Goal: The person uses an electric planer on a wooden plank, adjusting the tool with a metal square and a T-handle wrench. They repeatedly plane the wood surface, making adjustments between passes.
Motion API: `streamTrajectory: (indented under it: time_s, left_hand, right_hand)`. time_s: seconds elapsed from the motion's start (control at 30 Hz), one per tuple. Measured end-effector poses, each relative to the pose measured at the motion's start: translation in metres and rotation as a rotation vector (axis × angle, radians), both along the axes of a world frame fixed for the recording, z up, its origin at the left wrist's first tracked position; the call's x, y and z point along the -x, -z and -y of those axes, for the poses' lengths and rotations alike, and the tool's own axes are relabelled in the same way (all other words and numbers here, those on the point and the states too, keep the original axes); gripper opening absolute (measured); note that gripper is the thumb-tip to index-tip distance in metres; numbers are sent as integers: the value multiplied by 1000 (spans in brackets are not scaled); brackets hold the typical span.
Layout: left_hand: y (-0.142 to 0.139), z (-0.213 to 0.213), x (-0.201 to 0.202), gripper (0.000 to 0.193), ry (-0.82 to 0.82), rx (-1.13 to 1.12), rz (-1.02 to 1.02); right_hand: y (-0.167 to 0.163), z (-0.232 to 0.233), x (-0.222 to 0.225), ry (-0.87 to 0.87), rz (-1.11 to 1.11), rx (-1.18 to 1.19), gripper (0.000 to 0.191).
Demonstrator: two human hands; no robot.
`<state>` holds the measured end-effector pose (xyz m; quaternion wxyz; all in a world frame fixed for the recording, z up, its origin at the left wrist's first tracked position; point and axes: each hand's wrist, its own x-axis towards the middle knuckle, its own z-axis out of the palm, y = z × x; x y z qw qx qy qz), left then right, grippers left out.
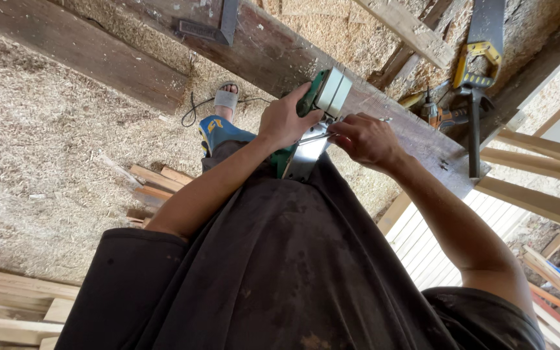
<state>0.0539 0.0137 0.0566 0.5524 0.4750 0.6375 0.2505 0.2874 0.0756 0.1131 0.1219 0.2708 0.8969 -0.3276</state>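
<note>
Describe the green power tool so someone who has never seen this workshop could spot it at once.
Find the long dark wooden beam running diagonally over the sawdust-covered floor. At its middle, against the person's dark shirt, the left hand and right hand meet on the power tool. It is the only green-bodied tool with a pale block and shiny metal plate; the handsaw farther right has a yellow handle.

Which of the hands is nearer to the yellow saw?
Right. The right hand is at the green planer, on the side toward the saw; the left hand grips the planer farther away.
</note>
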Motion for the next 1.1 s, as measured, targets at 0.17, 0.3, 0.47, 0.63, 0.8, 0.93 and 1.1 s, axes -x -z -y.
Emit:
streamTrajectory:
  time_s: [0.17, 0.3, 0.47, 0.63, 0.8, 0.93, 1.1]
  left_hand:
    - [1, -1, 0, 79, 35, 30, 0]
    - [5, -2, -1, 76, 43, 1, -12]
    - [4, -3, -1, 71, 22, -39, 2]
    - [1, -2, 1, 73, -17, 28, 93]
    - [5, -2, -1, 81, -50, -97, 75]
    - [4, -3, 1, 78, -40, -204, 94]
    - [5, -2, 2, 74, 48, 83, 51]
  right_hand:
    - [14, 14, -7, 38, -212, -122, 25]
    - [28, 27, -6, 109, -183, -225, 36]
    - [44, 35, -11, 146, -162, -253, 50]
    - [52, 39, -6, 236, -201, -307, 49]
    - [36, 51, 12, 548, -242, -258, 47]
    - [23, 59, 36, 747, -241, -354, 38]
    - [7, 34, 19, 541, -266, -67, 25]
